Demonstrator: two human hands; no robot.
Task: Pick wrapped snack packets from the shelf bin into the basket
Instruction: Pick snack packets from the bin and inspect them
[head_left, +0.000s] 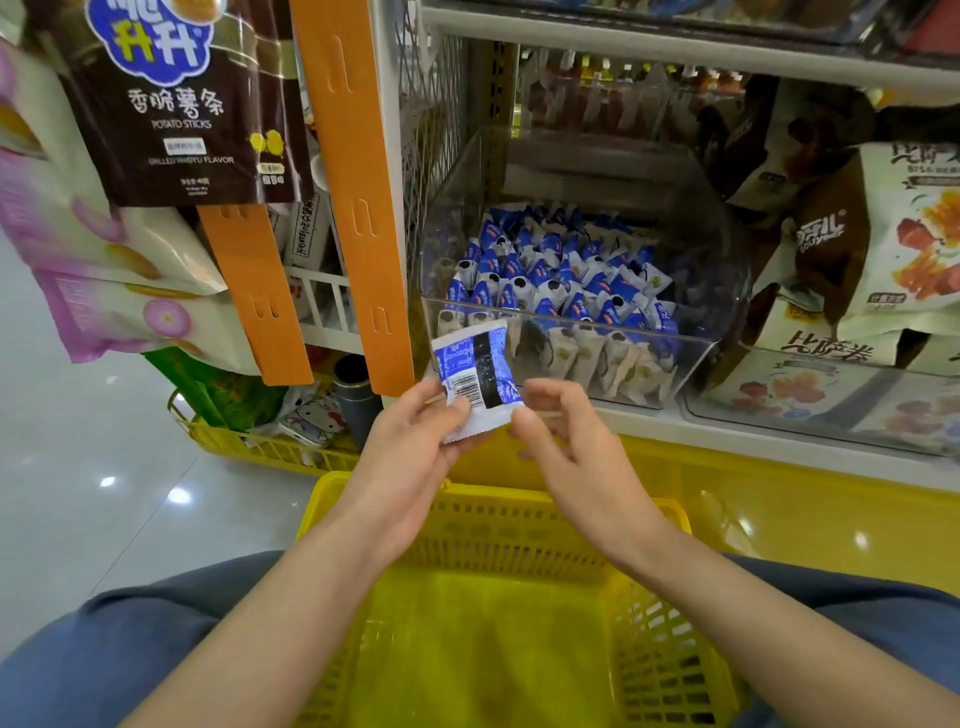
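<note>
a single blue and white snack packet (475, 379) is held up in the middle of the frame, just in front of the clear shelf bin (448, 223) and above the far rim of the yellow basket (519, 500). it is pinched at its lower left edge by the thumb and fingers of the left hand (415, 441), with the barcode side turned toward the camera, probably so that it can be checked or passed across before being dropped. the right hand (561, 431) is raised beside the packet's lower right corner with its fingers loosely curled; the thumb tip lies at that corner, but whether the packet is actually gripped there cannot be told. the basket is set low in the frame, between the knees and directly under both hands, so that a released packet would likely fall straight in; no packet can be seen on its bare floor, so the task is judged to be at an early stage. many more packets (561, 270) are stacked in the bin, within easy reach behind the hands. a dark bag of potato sticks (176, 104) is hung in the upper left of the frame on an orange strip (353, 197).
</note>
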